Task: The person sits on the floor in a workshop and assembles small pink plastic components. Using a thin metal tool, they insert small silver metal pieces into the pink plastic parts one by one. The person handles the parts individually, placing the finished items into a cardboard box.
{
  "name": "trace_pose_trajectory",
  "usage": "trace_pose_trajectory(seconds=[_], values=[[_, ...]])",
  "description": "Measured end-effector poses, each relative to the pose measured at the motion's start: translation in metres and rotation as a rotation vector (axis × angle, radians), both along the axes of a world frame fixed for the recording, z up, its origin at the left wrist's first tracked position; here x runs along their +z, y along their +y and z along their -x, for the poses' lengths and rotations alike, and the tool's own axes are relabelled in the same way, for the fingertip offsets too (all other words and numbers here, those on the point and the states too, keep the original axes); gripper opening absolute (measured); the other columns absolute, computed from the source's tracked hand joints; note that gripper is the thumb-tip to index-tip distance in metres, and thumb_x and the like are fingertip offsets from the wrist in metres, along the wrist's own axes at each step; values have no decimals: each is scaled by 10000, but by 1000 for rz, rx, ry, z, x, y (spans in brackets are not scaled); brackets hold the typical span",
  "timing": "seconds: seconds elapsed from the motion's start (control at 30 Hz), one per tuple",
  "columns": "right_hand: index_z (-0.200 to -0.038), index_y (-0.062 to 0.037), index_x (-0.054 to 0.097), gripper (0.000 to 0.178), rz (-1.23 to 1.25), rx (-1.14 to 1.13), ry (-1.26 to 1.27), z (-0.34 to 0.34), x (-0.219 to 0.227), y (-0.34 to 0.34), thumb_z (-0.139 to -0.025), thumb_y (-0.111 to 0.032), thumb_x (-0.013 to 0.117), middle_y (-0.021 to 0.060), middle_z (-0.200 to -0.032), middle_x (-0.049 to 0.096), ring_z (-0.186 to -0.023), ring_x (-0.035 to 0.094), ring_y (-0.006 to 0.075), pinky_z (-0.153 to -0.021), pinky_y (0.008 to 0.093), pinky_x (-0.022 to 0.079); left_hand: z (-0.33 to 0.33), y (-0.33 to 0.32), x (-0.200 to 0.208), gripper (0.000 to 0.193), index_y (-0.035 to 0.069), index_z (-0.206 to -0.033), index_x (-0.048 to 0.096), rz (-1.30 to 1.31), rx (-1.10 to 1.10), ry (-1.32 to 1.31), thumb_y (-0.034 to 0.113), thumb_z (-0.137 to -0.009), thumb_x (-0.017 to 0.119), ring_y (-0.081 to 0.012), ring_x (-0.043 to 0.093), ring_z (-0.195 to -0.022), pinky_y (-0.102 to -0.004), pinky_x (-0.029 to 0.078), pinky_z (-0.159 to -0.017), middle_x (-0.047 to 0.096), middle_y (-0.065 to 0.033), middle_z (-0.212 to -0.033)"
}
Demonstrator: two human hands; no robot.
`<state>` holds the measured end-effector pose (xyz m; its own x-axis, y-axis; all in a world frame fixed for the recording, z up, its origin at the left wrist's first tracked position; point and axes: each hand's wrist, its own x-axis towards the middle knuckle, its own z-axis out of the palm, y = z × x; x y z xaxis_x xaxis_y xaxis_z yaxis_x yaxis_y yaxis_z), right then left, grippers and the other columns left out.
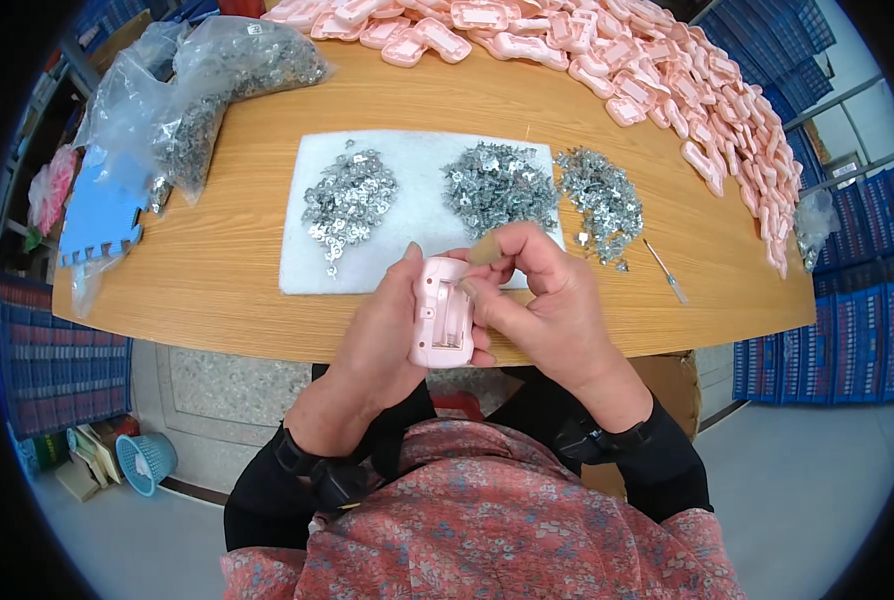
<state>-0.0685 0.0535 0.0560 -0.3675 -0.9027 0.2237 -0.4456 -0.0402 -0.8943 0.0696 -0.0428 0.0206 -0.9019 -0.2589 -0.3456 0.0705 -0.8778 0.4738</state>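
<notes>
Two hands meet over the near edge of the tabletop (227, 270). In the head view, the left hand (382, 335) has its grip closed around a pink plastic casing (442, 312), open side up. The right hand (552, 300) pinches its fingertips at the casing's top edge. Three heaps of small metal clips (497, 185) lie on a white mat (412, 235) just beyond.

Three clip heaps (487, 185) on mat (417, 150), casings (667, 70) behind, bags (207, 80) left
</notes>
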Motion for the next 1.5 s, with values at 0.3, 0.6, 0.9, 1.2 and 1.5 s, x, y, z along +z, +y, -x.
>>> trace_pose_trajectory(seconds=[0.3,0.6,0.9,1.2,1.5], values=[[-983,-21,579,218,-34,-56,179,0,-2,2,-850,-110,727,97,-803,636,-726,676,175,-631,298,549,1,3,-7,588,30,-1271,502,-12,-15,25,487,-1053,203,-228,690,-767,-421,611,-689,669,-112,-969],[-975,-35,596,199,-18,-35,376,1,-3,5,-818,-67,714,104,-813,634,-755,649,252,-655,358,520,3,4,-9,590,27,-1251,515,-4,-4,6,479,-1056,190,-236,691,-791,-440,615,-704,671,-121,-1006],[-1017,-46,633,229,97,-30,675,5,-11,15,-798,-48,700,98,-825,636,-761,620,274,-723,374,474,7,5,-8,547,55,-1307,444,-22,8,-56,469,-1063,181,-231,683,-773,-402,614,-683,658,-128,-937],[-1128,-8,572,205,-191,30,-518,15,-11,22,-969,-132,610,-11,-855,623,-737,567,33,-671,211,476,8,7,-4,526,47,-1374,397,178,-98,-17,435,-1067,217,-212,674,-776,-358,587,-710,655,-125,-967],[-1124,0,534,236,-266,-4,-609,23,-18,29,-949,-114,643,-8,-847,611,-748,567,36,-674,201,474,2,14,-6,332,5,-1315,471,980,-58,-118,91,-996,500,-90,627,-840,-244,526,-744,638,-52,-1013]])
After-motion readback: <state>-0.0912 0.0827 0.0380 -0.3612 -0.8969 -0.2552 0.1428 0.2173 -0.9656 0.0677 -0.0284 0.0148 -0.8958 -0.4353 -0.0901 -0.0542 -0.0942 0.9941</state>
